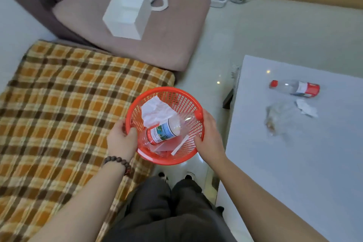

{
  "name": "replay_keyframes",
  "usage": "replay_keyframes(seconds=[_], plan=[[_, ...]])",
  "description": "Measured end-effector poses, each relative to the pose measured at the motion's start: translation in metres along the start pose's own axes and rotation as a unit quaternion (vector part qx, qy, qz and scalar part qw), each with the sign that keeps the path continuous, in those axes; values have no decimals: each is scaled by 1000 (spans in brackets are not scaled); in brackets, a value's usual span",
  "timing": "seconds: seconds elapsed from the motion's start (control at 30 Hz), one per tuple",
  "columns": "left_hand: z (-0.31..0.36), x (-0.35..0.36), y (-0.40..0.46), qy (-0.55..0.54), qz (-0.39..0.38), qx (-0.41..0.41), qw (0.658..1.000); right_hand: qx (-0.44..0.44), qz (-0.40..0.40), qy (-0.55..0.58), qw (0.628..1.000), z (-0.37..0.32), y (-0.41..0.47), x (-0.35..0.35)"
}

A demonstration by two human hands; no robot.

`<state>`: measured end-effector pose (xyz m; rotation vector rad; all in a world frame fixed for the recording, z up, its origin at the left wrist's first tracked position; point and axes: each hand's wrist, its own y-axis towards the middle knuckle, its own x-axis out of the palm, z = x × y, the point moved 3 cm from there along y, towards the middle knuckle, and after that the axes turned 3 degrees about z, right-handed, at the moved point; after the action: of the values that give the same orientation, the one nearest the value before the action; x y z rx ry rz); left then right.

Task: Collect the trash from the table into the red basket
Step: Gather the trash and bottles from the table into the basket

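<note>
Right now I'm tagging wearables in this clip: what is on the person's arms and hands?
Both forearms are bare, with no sleeves showing. The left hand has a bracelet of dark brown round beads at the wrist. The right hand and its wrist carry nothing. No rings or gloves are visible on the fingers.

Bare forearms, a dark wooden bead bracelet [117, 163] on the left wrist, dark grey trousers [167, 212], dark shoes [189, 177].

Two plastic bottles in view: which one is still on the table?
The red-labelled bottle lying on its side on the table; the green-labelled bottle is already in the red basket.
</note>
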<state>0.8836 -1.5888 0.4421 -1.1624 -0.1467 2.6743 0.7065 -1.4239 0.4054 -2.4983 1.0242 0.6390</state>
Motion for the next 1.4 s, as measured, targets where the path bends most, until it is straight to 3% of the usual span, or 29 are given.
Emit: replay_keyframes(seconds=[0.3,0.73,0.93,1.03,1.1,1.23,1.4], plan=[[98,106,97,9,-142,109,984,120,129,-3,984,23,74,-42],[251,248,205,60,-330,242,910,239,280,-19,930,32,183,-99],[298,303,207,90,-360,309,876,286,317,10,904,66,197,-116],[325,330,203,106,-354,343,863,326,351,44,877,92,197,-125],[345,348,199,113,-355,368,852,375,372,7,849,118,190,-131],[387,383,188,139,-357,418,824,499,346,-112,786,180,168,-144],[430,426,163,166,-360,456,797,610,264,-48,746,241,167,-140]])
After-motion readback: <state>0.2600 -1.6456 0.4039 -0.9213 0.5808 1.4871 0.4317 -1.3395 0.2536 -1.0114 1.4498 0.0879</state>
